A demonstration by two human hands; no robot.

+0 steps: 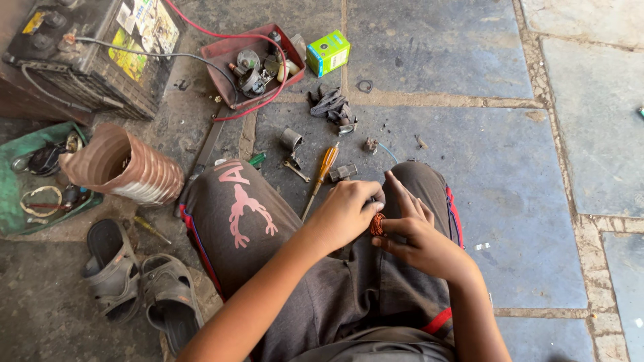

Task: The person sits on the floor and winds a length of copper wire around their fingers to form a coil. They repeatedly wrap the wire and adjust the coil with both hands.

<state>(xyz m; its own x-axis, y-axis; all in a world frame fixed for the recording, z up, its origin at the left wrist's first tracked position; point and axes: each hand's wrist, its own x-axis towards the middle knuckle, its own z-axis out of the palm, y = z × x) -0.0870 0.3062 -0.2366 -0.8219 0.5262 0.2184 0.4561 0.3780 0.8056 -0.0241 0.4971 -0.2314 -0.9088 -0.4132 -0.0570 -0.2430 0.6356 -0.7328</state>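
A small part wound with copper wire (pixel 378 224) sits between both hands, over my lap. My left hand (pixel 345 213) closes around its left side, and my right hand (pixel 417 236) pinches its right side with thumb and fingers. Most of the part is hidden by the fingers. I sit on the stone floor with my knees up in grey trousers. An orange-handled screwdriver (pixel 325 167) lies on the floor just beyond my left hand.
A red tray (pixel 221 74) of small metal parts, a green box (pixel 328 52) and a battery (pixel 90 50) with red and black cables lie ahead. A ribbed copper-coloured tube (pixel 124 167), a green tray (pixel 13 194) and sandals (pixel 141 285) are to the left. Loose parts (pixel 333 107) litter the floor.
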